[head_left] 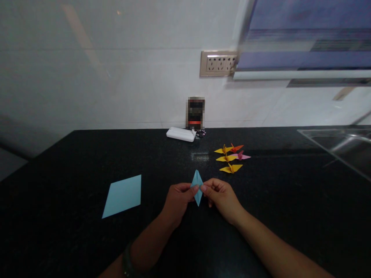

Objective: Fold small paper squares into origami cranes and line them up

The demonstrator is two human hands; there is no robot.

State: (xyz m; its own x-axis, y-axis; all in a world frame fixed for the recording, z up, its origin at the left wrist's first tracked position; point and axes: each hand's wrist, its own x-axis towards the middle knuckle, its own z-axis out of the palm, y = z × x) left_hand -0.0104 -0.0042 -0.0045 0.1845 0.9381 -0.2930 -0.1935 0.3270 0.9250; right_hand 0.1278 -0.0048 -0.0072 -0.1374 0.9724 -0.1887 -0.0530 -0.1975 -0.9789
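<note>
A light-blue folded paper [197, 198], shaped like a narrow upright diamond with a seam down its middle, is held over the dark counter. My left hand [180, 199] pinches its left side, thumb on the front face. On the right side, my right hand [222, 195] grips the same paper between thumb and fingers, the two thumbs nearly meeting. The fingers behind the paper are partly hidden. Off to the left lies a flat light-blue sheet of paper [124, 196]. Several folded paper cranes [231, 168] in yellow, orange and pink stand beyond my right hand.
A white power bank [181, 134] with a beaded strap [200, 134] lies near the wall on the black counter [72, 170]. Behind it, a blurred-out object [196, 112] leans upright. A socket panel [218, 63] is on the wall, and a sink [344, 144] sits at the right.
</note>
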